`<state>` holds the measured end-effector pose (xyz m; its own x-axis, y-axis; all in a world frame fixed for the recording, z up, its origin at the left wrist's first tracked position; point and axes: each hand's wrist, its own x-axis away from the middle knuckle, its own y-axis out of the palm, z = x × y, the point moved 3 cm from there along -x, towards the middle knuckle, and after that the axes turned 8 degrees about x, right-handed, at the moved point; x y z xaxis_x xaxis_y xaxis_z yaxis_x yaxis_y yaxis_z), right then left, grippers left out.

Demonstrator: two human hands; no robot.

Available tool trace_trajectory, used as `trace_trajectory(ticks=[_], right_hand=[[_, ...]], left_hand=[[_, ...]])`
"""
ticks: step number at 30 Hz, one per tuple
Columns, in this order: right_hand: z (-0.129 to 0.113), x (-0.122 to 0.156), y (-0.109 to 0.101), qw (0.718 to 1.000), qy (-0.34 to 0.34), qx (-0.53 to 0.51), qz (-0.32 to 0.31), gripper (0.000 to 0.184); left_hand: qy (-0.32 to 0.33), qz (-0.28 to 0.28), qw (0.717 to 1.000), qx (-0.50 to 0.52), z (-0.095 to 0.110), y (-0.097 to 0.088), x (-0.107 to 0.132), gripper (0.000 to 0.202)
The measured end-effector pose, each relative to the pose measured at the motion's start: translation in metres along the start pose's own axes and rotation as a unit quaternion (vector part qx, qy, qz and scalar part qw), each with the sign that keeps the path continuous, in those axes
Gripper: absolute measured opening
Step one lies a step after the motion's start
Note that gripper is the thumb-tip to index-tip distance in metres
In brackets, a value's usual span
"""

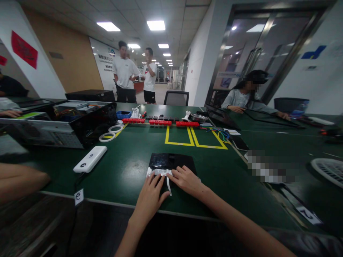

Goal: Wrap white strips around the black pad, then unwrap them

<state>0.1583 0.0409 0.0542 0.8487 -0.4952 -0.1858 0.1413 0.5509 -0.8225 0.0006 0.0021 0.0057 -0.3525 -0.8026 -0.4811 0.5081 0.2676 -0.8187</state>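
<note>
One black panel [173, 160] lies near the front edge of the worktop [219, 178], with green surface spreading at both sides. On its white strip [160, 172] the left hand [152, 189] rests, fingers spread, not gripping; the right hand [186, 181] touches it too, but whether it pinches I cannot tell. Towards the back edge: two yellow frames [179, 144], then three red racks [160, 122].

Left fingers [160, 183] spread, right fingers [177, 175] bent, forearms [230, 217] angled inward

Dim, ceiling lights [156, 25], tabletop [130, 167] glare, edges stretched
</note>
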Motion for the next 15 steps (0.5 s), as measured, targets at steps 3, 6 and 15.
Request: trace_trajectory(ticks=[3, 6, 15], right_hand=[[0.0, -0.001, 0.001, 1.0, -0.003, -0.008, -0.001, 0.034], [-0.001, -0.003, 0.004, 1.0, -0.009, -0.028, -0.009, 0.035], [-0.009, 0.007, 0.014, 0.985, 0.025, -0.168, -0.014, 0.049]], left_hand=[[-0.004, 0.007, 1.0, -0.003, -0.002, 0.0, 0.001, 0.052], [-0.005, 0.009, 1.0, -0.005, -0.003, -0.001, 0.0, 0.05], [-0.002, -0.014, 1.0, -0.009, 0.0, -0.001, -0.001, 0.057]])
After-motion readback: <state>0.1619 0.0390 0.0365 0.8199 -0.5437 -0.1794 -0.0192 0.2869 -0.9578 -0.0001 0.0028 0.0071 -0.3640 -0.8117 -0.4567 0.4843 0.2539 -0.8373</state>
